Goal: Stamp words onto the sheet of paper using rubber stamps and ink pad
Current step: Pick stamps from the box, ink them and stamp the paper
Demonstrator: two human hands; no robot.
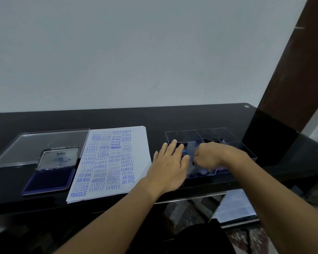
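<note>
Plainly most of the stamping is done: the sheet of paper [110, 162], lying flat on the black table [173, 118] between the ink pad and the stamp box, is covered nearly top to bottom with blue words (SAMPLE, AIR MAIL, FRAGILE, EXPRESS, AMENDED, FAX OUT), some crisp, some faint. Little bare paper is left, mostly along the right margin and bottom edge, so I'd judge only a few more impressions could fit. The ink pad [50, 180] sits open just left of the sheet, its lid tipped up behind it.

Neither hand is at the paper or the pad. Both are over the clear box [182, 133] to the right of the sheet, which looks like a stamp being picked out or put back — I can't say which. The left hand [170, 167] lies with fingers stretched out and relaxed across the box's near left corner, gripping nothing I can see. The right hand [213, 154] is down in the box with fingers curled under; whether they pinch a stamp is hidden by the hand itself.

Of the rubber stamps [203, 172] only blue blurs show through the box's front wall and by the left fingertips — their words can't be read. A clear lid [35, 143] lies flat behind the pad.
</note>
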